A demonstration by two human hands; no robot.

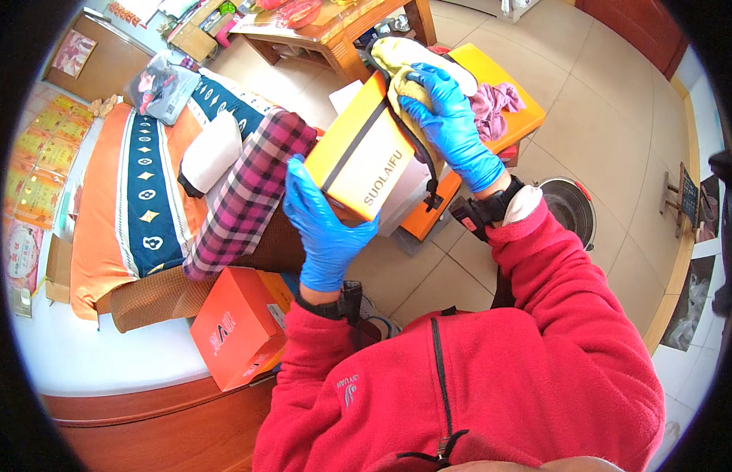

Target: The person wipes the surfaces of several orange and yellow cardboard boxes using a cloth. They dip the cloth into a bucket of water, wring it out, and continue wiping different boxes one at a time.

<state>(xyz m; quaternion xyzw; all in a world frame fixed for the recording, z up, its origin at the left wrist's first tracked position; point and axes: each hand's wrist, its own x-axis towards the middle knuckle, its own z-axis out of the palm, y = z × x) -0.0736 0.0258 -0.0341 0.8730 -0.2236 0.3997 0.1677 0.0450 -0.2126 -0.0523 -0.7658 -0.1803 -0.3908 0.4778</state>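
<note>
My left hand (327,227), in a blue glove, grips the near lower corner of an orange-yellow cardboard box (357,159) with a black stripe and printed lettering. The box is held tilted above the floor. In my right hand (448,121), also gloved in blue, is a yellow-and-white plush cloth (401,59) with dark edging. That cloth lies against the box's right side, and its lower part hangs down beside the box. A dark end (432,197) dangles below it. What lies under my right palm is hidden.
A mauve cloth (496,109) rests on an orange surface (519,121) beyond my right hand. Right of me stands a metal bucket (569,209). To the left are a bed (144,194), a plaid cloth (254,189) and a red-orange box (236,330). A wooden table (336,41) stands ahead.
</note>
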